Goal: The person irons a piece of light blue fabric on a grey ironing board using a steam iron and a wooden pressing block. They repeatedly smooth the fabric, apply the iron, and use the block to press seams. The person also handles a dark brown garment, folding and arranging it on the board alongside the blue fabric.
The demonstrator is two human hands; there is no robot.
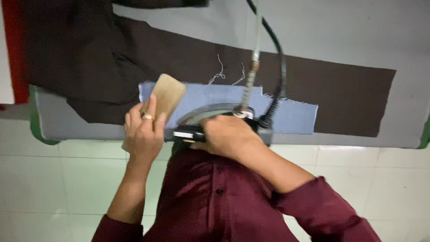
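My left hand (142, 134) grips a tan wooden block (166, 95), tilted, its far end resting on the left end of a blue-grey cloth strip (293, 115). My right hand (227, 136) is closed around the black handle of a steam iron (206, 114), which sits on the strip near the table's front edge. The strip lies over a long dark brown cloth (340, 98) spread across the grey padded table (67, 121). A black cable (280, 58) and a metal-jointed hose (251, 67) rise from the iron.
The grey table has a green edge (35, 121) at the left and a red band (15, 49) beyond it. Loose white threads (219, 74) hang at the cloth's seam. Below is a white tiled floor (380, 179). My maroon shirt (210, 201) fills the lower middle.
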